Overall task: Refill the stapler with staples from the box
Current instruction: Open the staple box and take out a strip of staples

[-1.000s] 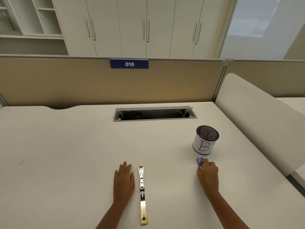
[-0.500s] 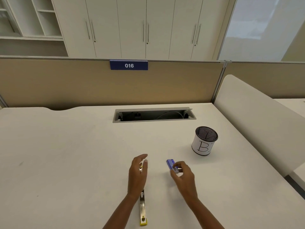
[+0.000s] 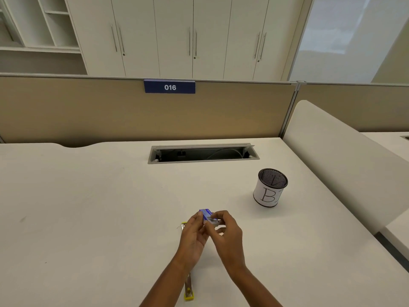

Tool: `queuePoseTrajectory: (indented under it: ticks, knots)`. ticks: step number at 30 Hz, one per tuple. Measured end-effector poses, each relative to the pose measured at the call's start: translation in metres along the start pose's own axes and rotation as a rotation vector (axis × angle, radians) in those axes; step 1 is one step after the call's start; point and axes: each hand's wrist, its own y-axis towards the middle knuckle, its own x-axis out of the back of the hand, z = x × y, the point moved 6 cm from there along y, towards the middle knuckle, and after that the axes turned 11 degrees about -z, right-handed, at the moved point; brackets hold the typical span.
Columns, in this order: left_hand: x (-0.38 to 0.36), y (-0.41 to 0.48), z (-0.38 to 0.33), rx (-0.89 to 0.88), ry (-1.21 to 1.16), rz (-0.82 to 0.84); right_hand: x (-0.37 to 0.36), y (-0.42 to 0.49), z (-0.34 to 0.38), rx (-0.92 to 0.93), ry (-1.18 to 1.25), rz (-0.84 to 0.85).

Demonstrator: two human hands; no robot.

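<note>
Low at centre, the stapler (image 3: 189,289) is lying on the surface (image 3: 88,207) beneath your left hand (image 3: 193,235), which is pinching the blue staple box (image 3: 206,213); your right hand (image 3: 229,234) is gripping its other end with curled fingers, mesh cup (image 3: 269,189) standing farther right.

Staple box (image 3: 207,215) above stapler (image 3: 189,291)

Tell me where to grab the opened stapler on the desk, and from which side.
Take the stapler by its near, yellow end, probably from above, pinching across its narrow width. It lies opened flat on the desk, lengthways towards you, so only its thin long edges offer purchase, and the left hand hides its middle.
</note>
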Motion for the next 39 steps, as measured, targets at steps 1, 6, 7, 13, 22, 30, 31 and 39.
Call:
queuePoseTrajectory:
  ticks: [1, 6, 7, 13, 22, 30, 31, 39]
  knots:
    - [0.0, 0.0, -0.001, -0.007, -0.016, -0.003, -0.001, -0.001, 0.001, 0.006, 0.007, 0.002]
    - [0.004, 0.001, -0.004, -0.012, -0.102, -0.09, -0.003, -0.006, 0.008, 0.061, -0.039, 0.041]
    - [0.005, 0.001, -0.003, -0.008, -0.106, -0.117, -0.003, -0.007, 0.009, 0.086, -0.058, 0.044]
    - [0.004, 0.0, -0.001, 0.008, -0.138, -0.162, 0.001, -0.011, 0.024, 0.302, -0.164, 0.018]
    - [-0.004, -0.002, -0.005, 0.054, -0.252, -0.058, 0.007, -0.02, 0.045, 0.675, -0.338, 0.011]
    - [-0.003, -0.002, -0.014, -0.03, -0.146, 0.022, 0.01, -0.016, 0.045, 0.7, -0.392, 0.094]
    - [-0.003, -0.002, -0.015, -0.039, -0.126, 0.027, 0.01, -0.015, 0.045, 0.705, -0.408, 0.11]
    - [-0.004, -0.001, -0.017, -0.047, -0.158, 0.035, 0.016, -0.011, 0.042, 0.699, -0.402, 0.12]
